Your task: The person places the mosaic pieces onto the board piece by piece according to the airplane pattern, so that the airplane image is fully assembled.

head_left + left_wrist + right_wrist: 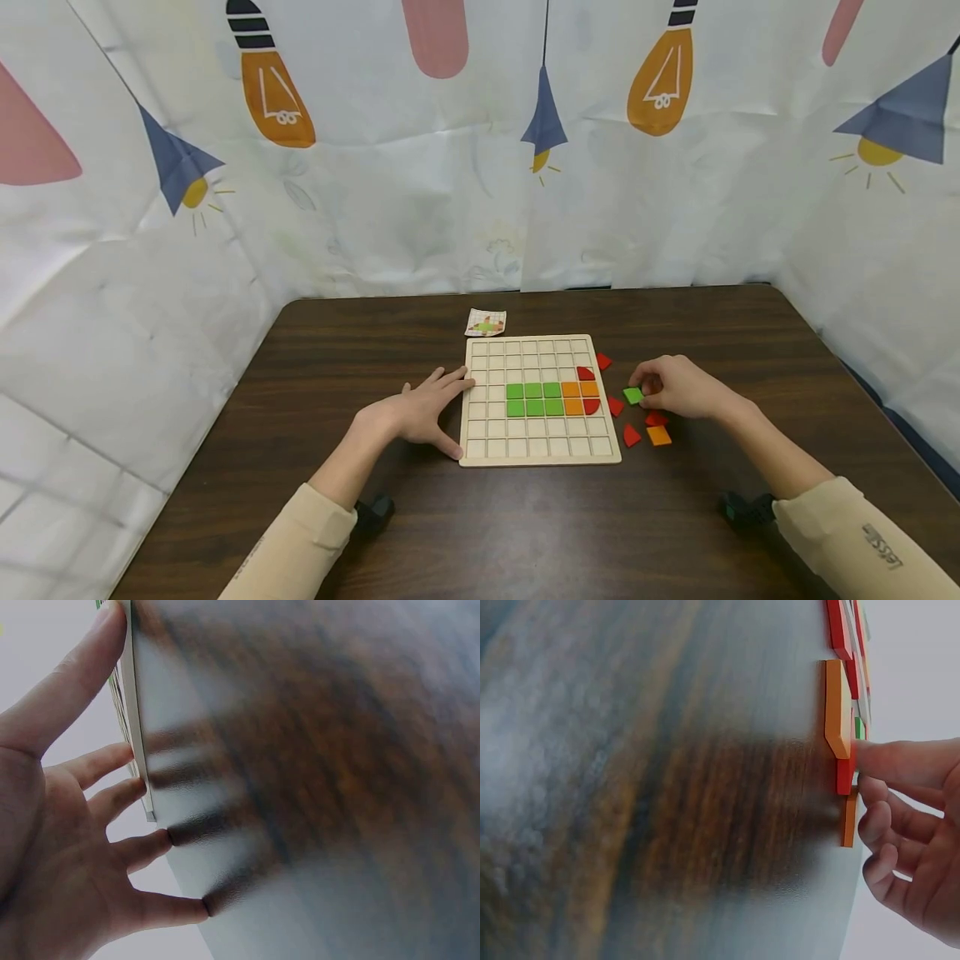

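A pale wooden grid board (487, 450) lies flat on the dark table. Green square tiles (533, 407), orange tiles (571, 390) and red curved tiles (586, 373) sit in its cells. At the board's left edge rests my left hand (408, 414), fingers spread, thumb and fingertips touching the rim. To the right of the board, my right hand (686, 387) pinches a green square tile (633, 395) between thumb and fingers. Below that hand, a red tile (656, 418) and an orange tile (659, 436) lie on the table. Another orange tile (848, 821) shows near the curled fingers in the right wrist view.
Loose red pieces lie along the board's right side, one red piece (603, 361) near the top corner and another red piece (632, 435) lower down. A small printed card (485, 322) with a coloured pattern lies behind the board. A white patterned curtain (420, 208) surrounds the table (360, 333).
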Tool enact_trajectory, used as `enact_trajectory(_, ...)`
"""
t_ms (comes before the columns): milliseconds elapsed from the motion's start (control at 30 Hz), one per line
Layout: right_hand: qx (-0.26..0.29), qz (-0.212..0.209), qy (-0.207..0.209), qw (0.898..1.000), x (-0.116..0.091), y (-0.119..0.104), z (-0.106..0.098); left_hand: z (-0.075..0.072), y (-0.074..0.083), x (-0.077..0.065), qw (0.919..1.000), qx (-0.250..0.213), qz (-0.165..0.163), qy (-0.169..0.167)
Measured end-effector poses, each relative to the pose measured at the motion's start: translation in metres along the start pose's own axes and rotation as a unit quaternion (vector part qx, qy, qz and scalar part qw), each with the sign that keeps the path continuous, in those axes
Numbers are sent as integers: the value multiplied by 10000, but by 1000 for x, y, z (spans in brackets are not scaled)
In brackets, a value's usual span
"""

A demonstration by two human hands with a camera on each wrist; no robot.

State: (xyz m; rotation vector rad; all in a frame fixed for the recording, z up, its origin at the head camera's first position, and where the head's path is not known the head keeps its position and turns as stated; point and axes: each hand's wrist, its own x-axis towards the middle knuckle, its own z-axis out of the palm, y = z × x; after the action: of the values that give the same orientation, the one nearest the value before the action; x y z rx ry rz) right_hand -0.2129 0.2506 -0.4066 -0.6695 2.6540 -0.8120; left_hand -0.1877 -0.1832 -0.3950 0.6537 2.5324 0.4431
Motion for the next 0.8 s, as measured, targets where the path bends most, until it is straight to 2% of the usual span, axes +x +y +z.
enact_trajectory(167, 63, 14, -30, 10000, 0, -2, -1, 0, 0, 0, 10000, -42, 6, 7)
enact_trajectory(500, -163, -285, 154, 9993, 6, -10, -2, -1, -1, -1, 10000, -12, -7, -16)
enact_trajectory(800, 8, -268, 194, 9995, 15, -25, 4, 0, -1, 0, 10000, -47, 28, -1)
